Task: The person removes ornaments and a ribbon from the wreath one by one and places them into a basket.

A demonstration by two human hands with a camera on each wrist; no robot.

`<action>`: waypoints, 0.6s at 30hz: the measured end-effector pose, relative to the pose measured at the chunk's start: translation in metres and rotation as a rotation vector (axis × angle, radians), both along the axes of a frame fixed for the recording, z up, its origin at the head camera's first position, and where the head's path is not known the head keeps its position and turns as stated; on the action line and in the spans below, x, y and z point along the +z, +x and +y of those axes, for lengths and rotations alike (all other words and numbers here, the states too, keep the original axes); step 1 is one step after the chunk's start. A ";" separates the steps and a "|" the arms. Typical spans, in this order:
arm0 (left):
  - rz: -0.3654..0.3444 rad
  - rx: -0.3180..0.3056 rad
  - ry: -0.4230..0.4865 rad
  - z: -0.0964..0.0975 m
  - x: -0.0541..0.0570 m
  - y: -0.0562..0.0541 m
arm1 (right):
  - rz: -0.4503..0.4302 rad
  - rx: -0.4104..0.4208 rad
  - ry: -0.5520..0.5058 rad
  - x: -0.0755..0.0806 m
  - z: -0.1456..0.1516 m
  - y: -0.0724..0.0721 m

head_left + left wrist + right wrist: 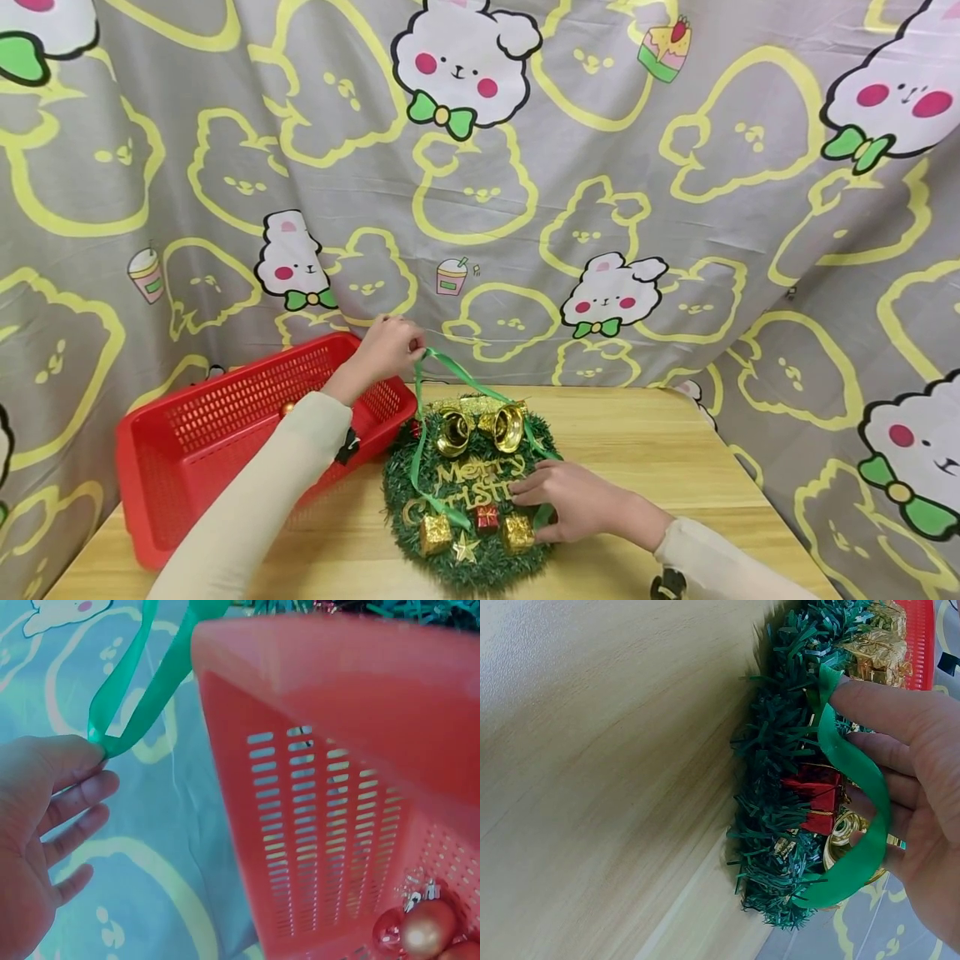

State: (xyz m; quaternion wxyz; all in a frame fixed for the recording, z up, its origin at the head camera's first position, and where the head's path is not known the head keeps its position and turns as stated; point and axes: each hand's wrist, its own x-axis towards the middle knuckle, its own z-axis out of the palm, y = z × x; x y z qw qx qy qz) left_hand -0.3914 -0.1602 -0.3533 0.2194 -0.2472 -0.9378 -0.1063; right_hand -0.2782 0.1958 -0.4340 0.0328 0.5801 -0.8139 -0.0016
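Note:
A green tinsel wreath [487,575] lies on the table with gold bells [453,433], gold "Merry Christmas" lettering, gold gift boxes [435,533] and a small red gift box [821,799]. A long green ribbon [465,379] loops up from it. My left hand [392,346] pinches the loop's top between thumb and forefinger, raised beside the basket; its other fingers are spread in the left wrist view. Over the wreath's right side is my right hand [581,504], thumb and fingers apart. The ribbon [866,769] crosses in front of its fingers, with the thumb tip at it.
A red plastic basket [142,475] stands at the left of the wooden table [637,433], close against the wreath. Inside it are shiny Christmas balls [427,930]. A patterned grey curtain [480,217] hangs behind and on both sides.

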 end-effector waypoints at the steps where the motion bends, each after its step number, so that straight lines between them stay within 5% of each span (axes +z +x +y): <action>1: -0.001 0.006 0.000 -0.001 0.001 -0.001 | -0.001 0.001 -0.001 0.000 0.000 0.000; 18: -0.004 0.087 0.056 -0.032 0.009 -0.002 | 0.048 0.000 -0.002 0.000 0.000 0.001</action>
